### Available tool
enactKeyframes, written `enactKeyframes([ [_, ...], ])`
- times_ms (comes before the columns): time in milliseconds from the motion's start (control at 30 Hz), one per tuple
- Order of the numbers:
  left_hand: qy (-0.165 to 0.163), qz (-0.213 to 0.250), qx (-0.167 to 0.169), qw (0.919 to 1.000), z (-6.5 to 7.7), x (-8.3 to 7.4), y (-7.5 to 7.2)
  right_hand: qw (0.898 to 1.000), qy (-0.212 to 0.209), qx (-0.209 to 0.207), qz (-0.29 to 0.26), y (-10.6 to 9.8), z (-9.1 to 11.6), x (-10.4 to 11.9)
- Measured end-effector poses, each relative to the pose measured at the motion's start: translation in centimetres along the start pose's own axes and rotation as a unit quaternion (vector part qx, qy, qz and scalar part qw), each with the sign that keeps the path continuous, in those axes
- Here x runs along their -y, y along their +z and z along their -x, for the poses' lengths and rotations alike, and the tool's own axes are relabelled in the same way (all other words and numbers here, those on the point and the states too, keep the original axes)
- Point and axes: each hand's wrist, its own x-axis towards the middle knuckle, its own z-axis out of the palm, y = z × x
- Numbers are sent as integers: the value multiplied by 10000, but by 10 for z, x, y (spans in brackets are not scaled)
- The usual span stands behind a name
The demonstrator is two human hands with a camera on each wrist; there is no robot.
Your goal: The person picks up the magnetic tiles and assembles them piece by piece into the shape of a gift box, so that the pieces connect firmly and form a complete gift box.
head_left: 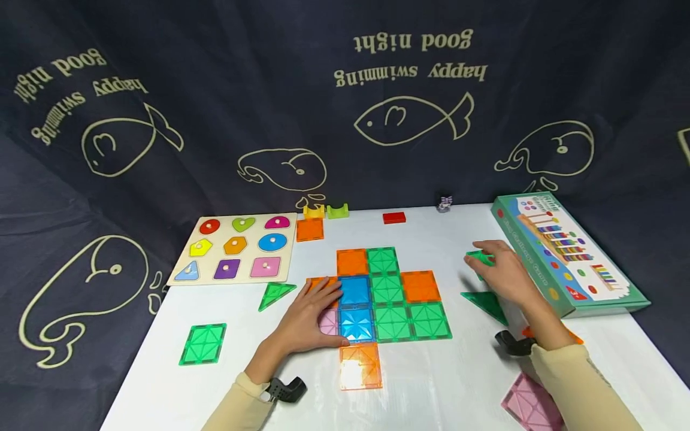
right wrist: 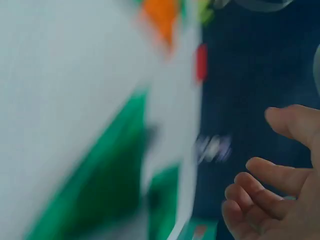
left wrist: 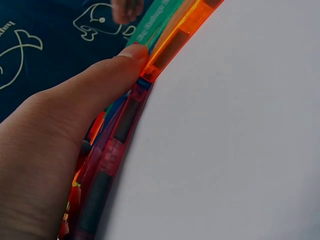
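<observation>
Green tile (head_left: 484, 258) — gap between edge and right hand (head_left: 505, 273).

High and wide, the head view looks forward and down from the near side of the game box (head_left: 571, 257); the left wrist view, tight against the left hand (head_left: 303, 320), aims toward that box; the right, sideways, just left of it, faces the dark cloth (head_left: 269, 66); all three share the box.

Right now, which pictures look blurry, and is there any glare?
Head view: mostly sharp, with white glare on the orange tile in front of the blue tiles; right wrist view: large green piece smeared, right hand clearer; left wrist view: dim, left hand fairly clear.
</observation>
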Motion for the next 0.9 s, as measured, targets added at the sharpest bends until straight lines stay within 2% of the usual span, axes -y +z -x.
enactKeyframes([
  [133, -57, 6, 71, 10000, 2, 0, -1, 9926, 460, 207, 1103, -6, -10, -27],
  [267, -81, 37, 135, 9999, 1, -1, 0, 9825, 764, 345, 1666, -3, -13, -44],
  [400, -101, 21, 109, 9999, 0, -3, 0, 9793, 930, 338, 1765, 1, -15, -51],
  [700, -116, 19, 117, 9999, 0, -3, 1, 9805, 876, 63, 1757, 5, -20, -50],
  [800, -105, 21, 146, 9998, -1, -3, 0, 9817, 736, -17, 1754, 8, -19, -45],
  [900, -109, 27, 161, 9998, -1, -3, -1, 9861, 405, -62, 1608, 11, -15, -36],
])
